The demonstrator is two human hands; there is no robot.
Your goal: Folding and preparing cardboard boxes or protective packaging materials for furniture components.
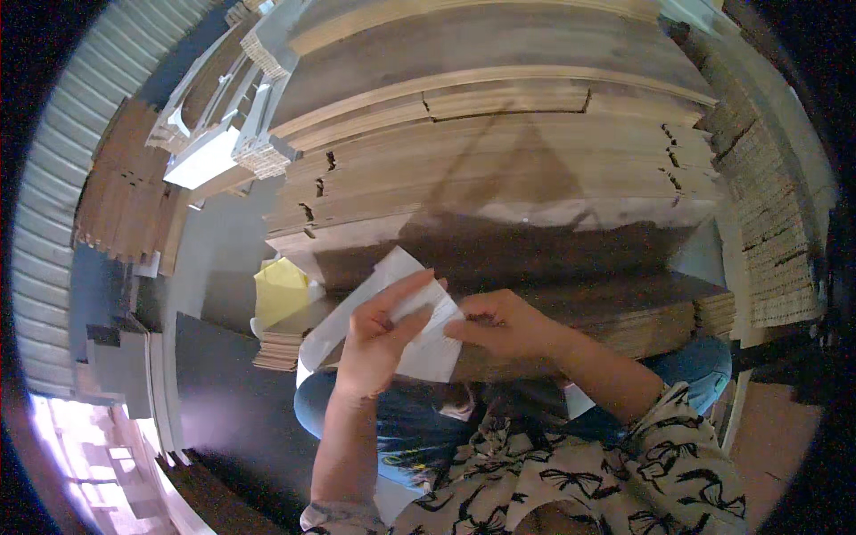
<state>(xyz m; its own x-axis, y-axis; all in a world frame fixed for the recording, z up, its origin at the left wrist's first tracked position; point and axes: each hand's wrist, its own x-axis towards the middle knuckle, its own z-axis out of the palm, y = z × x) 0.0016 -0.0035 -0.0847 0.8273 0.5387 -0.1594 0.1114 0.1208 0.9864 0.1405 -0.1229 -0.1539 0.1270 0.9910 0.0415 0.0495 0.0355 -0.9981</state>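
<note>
White paper sheets [430, 358] lie slanted in front of me, over my lap, with one long strip curling down toward my left knee. My left hand [379, 339] is closed on them, its thumb and fingers near the upper part. At their right edge, my right hand [510, 323] is closed in a pinch, thumb against forefinger, touching the paper. Whether anything small sits between those fingertips is too blurred to tell. Behind both hands stands a tall stack of flat brown cardboard [499, 165], and a lower cardboard stack [624, 330] lies just beyond my knees.
A yellow sheet [281, 292] rests on cardboard to the left. More cardboard stacks stand at the far left [129, 183] and along the right [767, 205]. White boards [214, 152] are piled at the upper left. A corrugated wall [67, 169] bounds the left side.
</note>
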